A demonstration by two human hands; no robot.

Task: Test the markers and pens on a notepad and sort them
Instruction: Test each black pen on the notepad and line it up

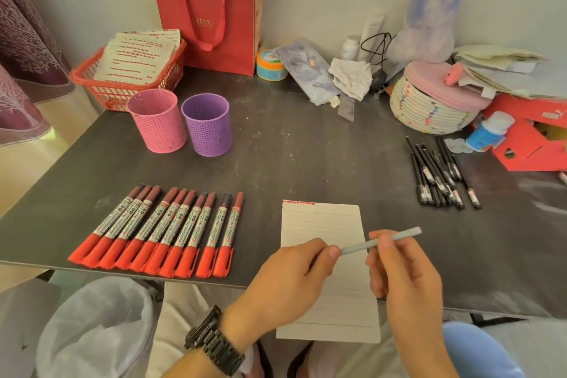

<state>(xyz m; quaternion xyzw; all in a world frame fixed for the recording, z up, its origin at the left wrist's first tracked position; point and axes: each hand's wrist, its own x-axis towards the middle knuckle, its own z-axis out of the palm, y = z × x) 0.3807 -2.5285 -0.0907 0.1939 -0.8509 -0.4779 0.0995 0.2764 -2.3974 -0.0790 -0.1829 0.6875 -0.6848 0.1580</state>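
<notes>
Grey pen (356,248) is held in the air between both hands, just above the lined notepad (322,224). Its long axis slants from the near left up to the far right, and the free end points away to the right, past the notepad's edge. The left hand (291,282) pinches the near-left end between thumb and forefinger. The right hand (405,279) has its fingers curled round the shaft further along, and the two hands are a little apart. The left fingers hide that end, so I cannot tell whether it carries a tip or a cap. The notepad lies directly under the grip on the dark table (306,156), with its near end hanging over the table edge. To the left of the grip lies a row of red markers (153,230), side by side with their red caps toward the person. Beyond the grip to the right is a loose heap of black pens (441,175). Far beyond it to the left stand a pink cup (156,120) and a purple cup (207,124), both upright and just beside each other, and their bottoms cannot be seen. Behind them a red basket (92,80) holds printed sheets. Below the left hand a lined bin (98,325) is cut off by the frame.
</notes>
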